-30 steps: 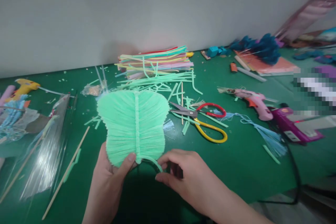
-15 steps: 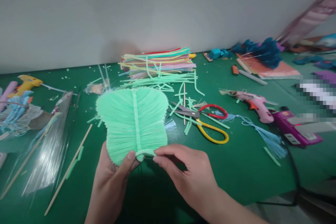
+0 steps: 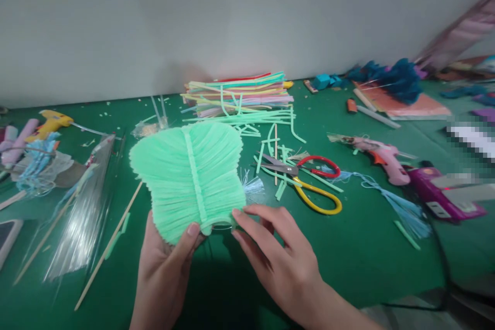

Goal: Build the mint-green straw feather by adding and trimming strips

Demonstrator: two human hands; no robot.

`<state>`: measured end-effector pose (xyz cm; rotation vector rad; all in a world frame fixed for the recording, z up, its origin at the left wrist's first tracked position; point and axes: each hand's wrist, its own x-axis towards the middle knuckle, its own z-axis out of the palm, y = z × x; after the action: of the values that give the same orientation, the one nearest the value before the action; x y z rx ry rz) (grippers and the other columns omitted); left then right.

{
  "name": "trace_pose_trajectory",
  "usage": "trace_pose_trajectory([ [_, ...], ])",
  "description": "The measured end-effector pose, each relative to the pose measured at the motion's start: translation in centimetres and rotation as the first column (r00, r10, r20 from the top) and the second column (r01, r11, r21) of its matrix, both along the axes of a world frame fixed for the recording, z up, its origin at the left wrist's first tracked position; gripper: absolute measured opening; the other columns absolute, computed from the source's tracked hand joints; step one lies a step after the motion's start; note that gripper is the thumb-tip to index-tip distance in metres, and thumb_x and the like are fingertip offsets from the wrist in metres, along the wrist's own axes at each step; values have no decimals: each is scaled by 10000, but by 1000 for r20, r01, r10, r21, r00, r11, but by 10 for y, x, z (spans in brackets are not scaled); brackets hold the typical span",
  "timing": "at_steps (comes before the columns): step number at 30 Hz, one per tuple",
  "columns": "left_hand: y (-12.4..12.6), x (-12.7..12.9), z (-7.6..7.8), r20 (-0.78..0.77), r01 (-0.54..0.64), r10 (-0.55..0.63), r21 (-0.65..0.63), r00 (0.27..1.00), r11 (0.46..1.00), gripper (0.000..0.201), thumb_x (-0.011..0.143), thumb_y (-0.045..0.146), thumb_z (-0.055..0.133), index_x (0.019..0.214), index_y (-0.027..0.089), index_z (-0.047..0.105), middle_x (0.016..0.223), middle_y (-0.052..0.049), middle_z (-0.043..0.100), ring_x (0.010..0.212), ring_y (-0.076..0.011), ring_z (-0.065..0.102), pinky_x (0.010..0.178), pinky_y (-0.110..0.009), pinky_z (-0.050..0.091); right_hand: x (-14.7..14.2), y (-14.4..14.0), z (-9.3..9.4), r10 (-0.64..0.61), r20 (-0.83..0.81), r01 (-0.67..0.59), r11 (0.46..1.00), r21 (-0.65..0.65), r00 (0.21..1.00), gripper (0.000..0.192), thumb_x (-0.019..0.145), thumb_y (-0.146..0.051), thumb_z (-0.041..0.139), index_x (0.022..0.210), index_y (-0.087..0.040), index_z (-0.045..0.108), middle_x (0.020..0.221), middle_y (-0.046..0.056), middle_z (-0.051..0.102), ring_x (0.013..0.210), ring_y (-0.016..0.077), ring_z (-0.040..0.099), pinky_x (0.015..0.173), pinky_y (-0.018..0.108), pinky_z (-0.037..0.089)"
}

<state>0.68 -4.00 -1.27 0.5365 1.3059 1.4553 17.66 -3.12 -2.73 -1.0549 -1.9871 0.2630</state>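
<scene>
a person stands at a green table (image 3: pixel 367 252), holding a mint green leaf-shaped piece (image 3: pixel 187 178) made of many thin strips joined along a central spine, raised just above the near edge of the table. the left hand (image 3: pixel 164 265) grips the leaf's lower end from beneath, thumb pressed on the front beside the spine. the right hand (image 3: pixel 276 252) has its fingers half curled, fingertips pinching a small loop of green strip at the leaf's base, touching the left thumb's side of the spine. near the middle of the table, just right of the leaf, lie scissors (image 3: pixel 305 183) with one red and one yellow handle, blades apart, among cut green strips (image 3: pixel 270 149). toward the far edge sits a stack of coloured strips (image 3: pixel 240 95). a pink glue gun (image 3: pixel 381 157) lies toward the right edge, a yellow glue gun (image 3: pixel 50 121) toward the left edge, and clear plastic sleeves (image 3: pixel 81 216) with thin wooden sticks (image 3: pixel 110 245) lie at the near left
</scene>
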Motion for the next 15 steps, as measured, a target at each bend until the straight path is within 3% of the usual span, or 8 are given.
trace_pose_trajectory([
  [5,-3,1,4,-2,4,-4,9,1000,1000,694,770,188,756,1375,355,458,1160,-10,689,1047,-202,669,834,-220,571,-3,5,7,91,-26,-92,995,-36,996,358,818,-61,656,1150,-195,651,1076,110,627,878,201,533,745,352,495],
  [11,-6,-2,1,-37,0,0,0,999,1000,743,716,201,798,1370,298,457,1137,-39,690,1066,-237,656,911,-303,547,-12,6,10,120,-100,-125,991,-42,988,290,850,-52,604,1121,-152,632,966,80,693,850,183,577,755,334,502],
  [15,-5,-3,-2,-22,-13,13,5,1000,1000,760,705,199,800,1370,300,447,1164,-43,681,1069,-244,652,930,-337,540,-10,5,9,195,-15,-195,981,-6,981,321,874,-54,577,1180,-149,596,971,56,719,851,172,596,772,318,502],
])
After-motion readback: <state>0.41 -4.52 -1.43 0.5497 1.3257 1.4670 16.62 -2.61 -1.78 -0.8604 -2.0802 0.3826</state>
